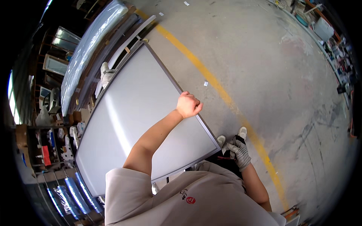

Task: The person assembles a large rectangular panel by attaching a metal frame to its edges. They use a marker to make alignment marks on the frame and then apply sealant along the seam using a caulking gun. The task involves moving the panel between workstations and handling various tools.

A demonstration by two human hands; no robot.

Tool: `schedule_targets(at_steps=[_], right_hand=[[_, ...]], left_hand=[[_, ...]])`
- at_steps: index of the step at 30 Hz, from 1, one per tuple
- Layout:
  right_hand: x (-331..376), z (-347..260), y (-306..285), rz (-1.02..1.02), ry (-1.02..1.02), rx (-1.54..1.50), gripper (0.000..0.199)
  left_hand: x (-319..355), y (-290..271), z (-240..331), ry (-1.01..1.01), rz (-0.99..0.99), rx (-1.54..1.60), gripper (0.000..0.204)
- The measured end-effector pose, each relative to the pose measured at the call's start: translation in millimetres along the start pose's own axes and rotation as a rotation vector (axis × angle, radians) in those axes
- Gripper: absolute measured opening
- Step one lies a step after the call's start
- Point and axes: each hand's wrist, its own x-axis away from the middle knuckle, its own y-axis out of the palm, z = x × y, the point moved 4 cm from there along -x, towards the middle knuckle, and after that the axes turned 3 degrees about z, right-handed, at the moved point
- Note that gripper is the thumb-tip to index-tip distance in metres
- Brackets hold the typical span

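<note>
A large whiteboard-like panel with a pale, glossy face and a thin grey frame stands tilted before me. My left hand, bare, is closed over its right-hand frame edge, with the arm stretched across the face. Low at my right side is my right hand, in a grey striped work glove. Its fingers are bent around a small dark thing that I cannot make out. Past the panel's far left edge shows a pale, glove-like shape; whether a hand is in it is unclear.
Long panels in clear plastic wrap lean at the left. A shelf rack with mixed goods and blue film-wrapped rolls stand at lower left. A yellow line crosses the concrete floor. A cluttered bench runs along the far right.
</note>
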Motion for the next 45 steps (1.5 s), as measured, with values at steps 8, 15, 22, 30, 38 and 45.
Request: schedule_targets(at_steps=[8, 15, 22, 30, 38, 45], right_hand=[[-31, -37, -95, 0.061, 0.036, 0.023, 0.014], [-39, -95, -175, 0.046, 0.119, 0.121, 0.013], [-77, -168, -183, 0.018, 0.114, 0.277, 0.019], [-164, -211, -61, -0.262, 0.175, 0.606, 0.02], [-251, -272, 109, -0.452, 0.161, 0.888, 0.025], [-336, -310, 229, -0.452, 0.161, 0.916, 0.028]], left_hand=[[39, 56, 180, 0.12, -0.802, 0.111, 0.038], [49, 72, 193, 0.029, -1.027, -0.137, 0.014], [54, 60, 198, -0.165, -0.56, -0.028, 0.017], [23, 21, 178, -0.677, -0.046, 0.443, 0.026], [9, -49, 1, -1.051, 0.398, 0.044, 0.05], [-28, -36, -135, -1.206, 0.257, 0.067, 0.077]])
